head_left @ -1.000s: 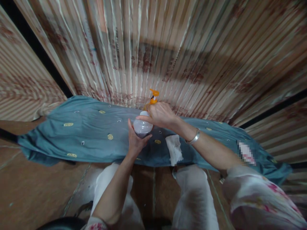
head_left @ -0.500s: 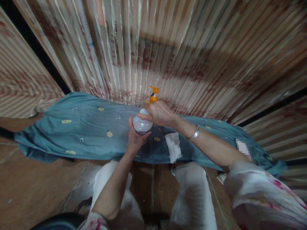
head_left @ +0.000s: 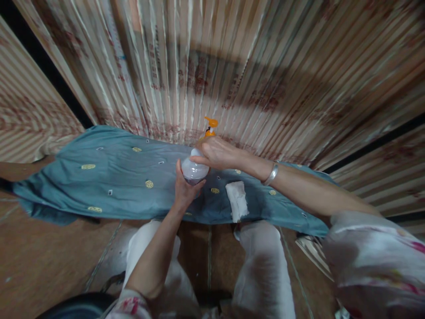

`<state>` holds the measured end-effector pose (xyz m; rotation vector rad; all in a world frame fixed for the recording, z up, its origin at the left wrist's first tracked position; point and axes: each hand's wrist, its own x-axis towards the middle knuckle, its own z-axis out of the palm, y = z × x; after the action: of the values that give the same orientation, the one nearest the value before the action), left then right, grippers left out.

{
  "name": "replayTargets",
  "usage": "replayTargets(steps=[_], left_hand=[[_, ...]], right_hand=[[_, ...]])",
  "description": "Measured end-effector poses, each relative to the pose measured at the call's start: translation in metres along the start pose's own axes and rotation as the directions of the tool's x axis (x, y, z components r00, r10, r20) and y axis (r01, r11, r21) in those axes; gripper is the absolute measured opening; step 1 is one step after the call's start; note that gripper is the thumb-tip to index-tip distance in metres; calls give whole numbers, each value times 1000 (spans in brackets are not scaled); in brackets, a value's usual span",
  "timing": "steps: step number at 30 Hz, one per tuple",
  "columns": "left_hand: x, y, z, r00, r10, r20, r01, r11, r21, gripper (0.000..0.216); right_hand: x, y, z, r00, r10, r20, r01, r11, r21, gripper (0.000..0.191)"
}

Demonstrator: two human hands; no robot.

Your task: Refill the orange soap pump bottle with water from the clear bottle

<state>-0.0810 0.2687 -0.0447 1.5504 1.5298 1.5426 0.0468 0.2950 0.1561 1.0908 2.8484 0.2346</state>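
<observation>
**You:** Where is the bottle, and what do my hands have hold of?

**Describer:** The pump bottle (head_left: 195, 168) is clear and rounded, with an orange pump head (head_left: 210, 125). It stands upright straight ahead of you, over a teal embroidered cloth (head_left: 116, 177). Your left hand (head_left: 184, 191) comes at the bottle from below on your side. It is half curled, thumb up one flank and fingers round the other, so the bottle's lower body sits in the cup of your palm. Your right hand (head_left: 215, 153) lies over the bottle's shoulder with the fingers bent round it (the pump head pokes out just beyond your knuckles).

**You:** Why two hands on it?

**Describer:** My reading is that the lower hand bears and steadies the smooth round body while the upper one grips the top. Opposed holds like these would stop it turning or slipping. I cannot tell how hard either hand squeezes, or whether the base touches the cloth.

**You:** What lies around the bottle?

**Describer:** A folded white tissue (head_left: 236, 200) lies on the cloth just right of the bottle, apart from both hands. Further right is the silver bangle (head_left: 270, 174) on your wrist. Behind the bottle rises a corrugated wall (head_left: 265, 66). On your side of the bottle are your white trousers (head_left: 262, 266) and the brown floor (head_left: 40, 261).
</observation>
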Motion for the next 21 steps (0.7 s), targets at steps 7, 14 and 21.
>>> replayTargets(steps=[7,14,21], left_hand=[[1,-3,1,1000,14,-12,-14,999,-40,127],[1,0,0,1000,2,-9,-3,999,-48,126],[1,0,0,1000,-17,5,17,999,-40,127]], right_hand=[[4,2,-15,993,-67,95,69,997,-27,36],[7,-11,-29,997,19,78,-9,992,-122,51],[12,-12,-36,988,51,146,-32,991,-132,39]])
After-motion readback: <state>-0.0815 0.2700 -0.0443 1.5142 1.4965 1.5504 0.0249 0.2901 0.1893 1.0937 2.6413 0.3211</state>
